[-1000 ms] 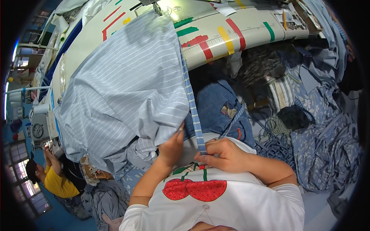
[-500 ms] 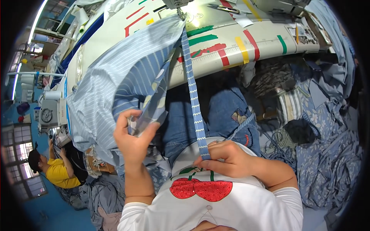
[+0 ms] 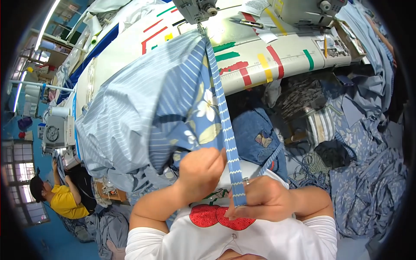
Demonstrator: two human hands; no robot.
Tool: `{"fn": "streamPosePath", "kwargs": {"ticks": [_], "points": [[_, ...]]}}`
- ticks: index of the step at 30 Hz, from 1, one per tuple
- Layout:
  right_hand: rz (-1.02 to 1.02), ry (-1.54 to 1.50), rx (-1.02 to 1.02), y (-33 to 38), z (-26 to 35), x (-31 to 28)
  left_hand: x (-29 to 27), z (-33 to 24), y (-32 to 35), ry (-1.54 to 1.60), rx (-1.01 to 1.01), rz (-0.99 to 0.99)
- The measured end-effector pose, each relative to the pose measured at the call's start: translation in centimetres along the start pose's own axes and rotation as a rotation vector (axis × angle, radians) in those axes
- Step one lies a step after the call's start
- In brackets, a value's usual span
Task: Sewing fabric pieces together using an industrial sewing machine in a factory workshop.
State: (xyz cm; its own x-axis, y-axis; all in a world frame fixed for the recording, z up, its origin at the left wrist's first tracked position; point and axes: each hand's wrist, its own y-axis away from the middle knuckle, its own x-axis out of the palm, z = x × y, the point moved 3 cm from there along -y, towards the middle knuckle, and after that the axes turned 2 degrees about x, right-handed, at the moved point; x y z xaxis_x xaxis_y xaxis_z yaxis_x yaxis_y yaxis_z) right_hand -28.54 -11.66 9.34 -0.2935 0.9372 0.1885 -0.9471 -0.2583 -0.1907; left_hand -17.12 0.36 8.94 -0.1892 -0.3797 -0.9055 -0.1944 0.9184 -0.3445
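A blue binding strip with white wavy lines (image 3: pixel 229 145) runs taut from under the sewing machine needle (image 3: pixel 200 27) toward my body. My right hand (image 3: pixel 264 197) is closed, pinching the strip near its lower end. Just left of the strip, my left hand (image 3: pixel 201 171) is closed on the edge of a blue fabric piece (image 3: pixel 125 95). This fabric has white stripes and drapes from the needle over the table's left side. Its turned-back part shows a floral face (image 3: pixel 208 106) with white flowers. My fingertips partly hide the gripped edge.
The pale sewing table (image 3: pixel 242 82) carries coloured tape marks and a ruler scale. A snipper (image 3: pixel 245 22) and paper lie behind the needle. Blue floral cloth (image 3: pixel 368 186) is heaped at right. A person in a yellow top (image 3: pixel 67 201) sits at far left.
My left hand has moved right and closed on the fabric edge, bringing it beside the strip. The floral face is now spread open. My right hand has moved slightly nearer my body with the strip.
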Motion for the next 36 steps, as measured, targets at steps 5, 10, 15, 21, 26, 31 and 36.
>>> {"fn": "streamPosePath", "kwargs": {"ticks": [5,10,15,21,26,31,36], "points": [[-0.122,-0.058,0.291,2.3,-5.9,0.6,5.4,0.9,0.8,0.075,-0.023,-0.235],[-0.108,-0.121,0.366,3.9,-9.0,0.4,7.1,0.5,1.6,0.080,-0.050,-0.222],[-0.044,0.098,0.310,4.6,-9.3,0.2,7.1,0.2,1.6,0.054,-0.061,-0.299],[-0.091,0.294,0.280,5.1,-9.4,0.2,7.7,1.0,1.9,0.126,0.070,-0.158],[-0.078,0.297,0.262,5.0,-9.4,0.1,7.9,1.1,1.8,0.162,0.062,-0.190],[-0.058,0.384,0.266,5.1,-8.9,-1.2,8.4,1.4,1.9,0.254,0.037,-0.189],[-0.577,0.704,0.153,3.8,-6.8,-5.6,8.7,1.6,2.2,0.306,0.014,-0.199]]}}
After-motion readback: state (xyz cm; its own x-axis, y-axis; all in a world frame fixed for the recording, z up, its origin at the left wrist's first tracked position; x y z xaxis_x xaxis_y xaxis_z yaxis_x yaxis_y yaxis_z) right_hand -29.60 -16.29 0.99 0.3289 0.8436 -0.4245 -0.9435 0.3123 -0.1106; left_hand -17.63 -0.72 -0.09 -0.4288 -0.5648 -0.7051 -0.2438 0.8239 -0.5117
